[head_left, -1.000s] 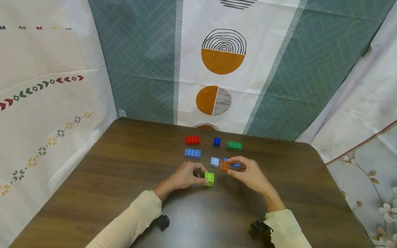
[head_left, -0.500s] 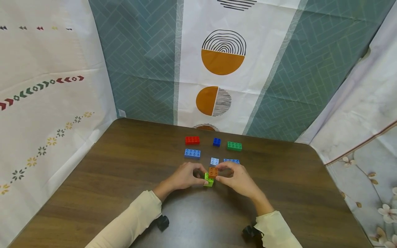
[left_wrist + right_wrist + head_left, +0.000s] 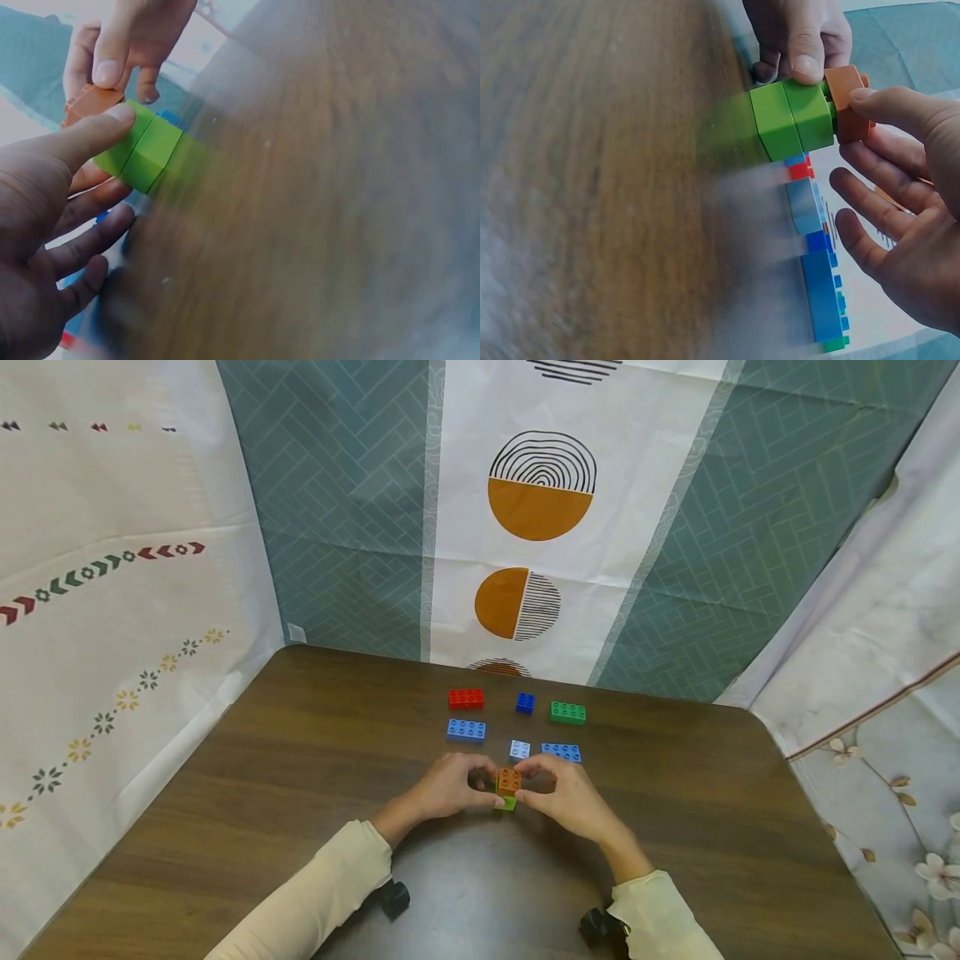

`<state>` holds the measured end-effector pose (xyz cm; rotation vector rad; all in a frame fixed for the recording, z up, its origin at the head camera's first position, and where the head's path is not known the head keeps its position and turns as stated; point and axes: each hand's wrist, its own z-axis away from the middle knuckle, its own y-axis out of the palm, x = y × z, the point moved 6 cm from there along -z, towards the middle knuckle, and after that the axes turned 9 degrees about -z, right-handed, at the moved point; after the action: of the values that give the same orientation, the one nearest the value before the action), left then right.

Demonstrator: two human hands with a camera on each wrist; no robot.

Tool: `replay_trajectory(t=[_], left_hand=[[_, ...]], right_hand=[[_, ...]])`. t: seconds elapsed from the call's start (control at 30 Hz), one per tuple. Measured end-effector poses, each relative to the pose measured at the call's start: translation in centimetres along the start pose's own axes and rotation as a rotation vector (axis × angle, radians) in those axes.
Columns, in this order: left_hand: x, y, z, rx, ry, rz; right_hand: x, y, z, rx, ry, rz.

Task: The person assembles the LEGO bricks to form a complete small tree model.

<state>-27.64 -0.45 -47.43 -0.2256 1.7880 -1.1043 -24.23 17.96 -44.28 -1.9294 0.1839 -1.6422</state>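
Two lime green toy building bricks [image 3: 775, 120] stand stacked on the table, and my left hand [image 3: 448, 787] pinches the upper one between thumb and fingers. On top sits an orange brick [image 3: 509, 781] with two-by-two studs, which my right hand [image 3: 567, 795] grips by its sides. In the right wrist view, green studs show in a narrow gap under the orange brick, so it is not flush there. From above, the orange brick hides most of the green stack. The remaining fingers of both hands are spread loosely beside the stack.
Behind the hands lie a pale blue brick [image 3: 519, 750] and a blue brick [image 3: 562, 752]. Farther back are another blue brick [image 3: 466, 731], a red brick [image 3: 466, 698], a dark blue brick [image 3: 525, 702] and a green brick [image 3: 567, 712]. Cloths hang around the table [image 3: 315, 760].
My right hand has brought the orange brick leftward from beside the green stack and down onto its top. My left hand has kept its grip on the green bricks in place.
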Motion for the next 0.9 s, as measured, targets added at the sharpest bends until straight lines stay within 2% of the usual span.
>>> replay_trajectory(t=[0.27,0.5,0.9], left_hand=[[-1.0,-0.3,0.2,-0.008,0.056,0.106],[-1.1,-0.6,0.3,-0.032,0.063,0.106],[-0.9,-0.7,0.2,-0.016,0.075,0.109]], right_hand=[[0.0,0.0,0.0,0.001,-0.023,0.017],[0.2,0.0,0.0,-0.005,-0.010,0.019],[0.1,0.1,0.0,-0.011,-0.018,0.025]])
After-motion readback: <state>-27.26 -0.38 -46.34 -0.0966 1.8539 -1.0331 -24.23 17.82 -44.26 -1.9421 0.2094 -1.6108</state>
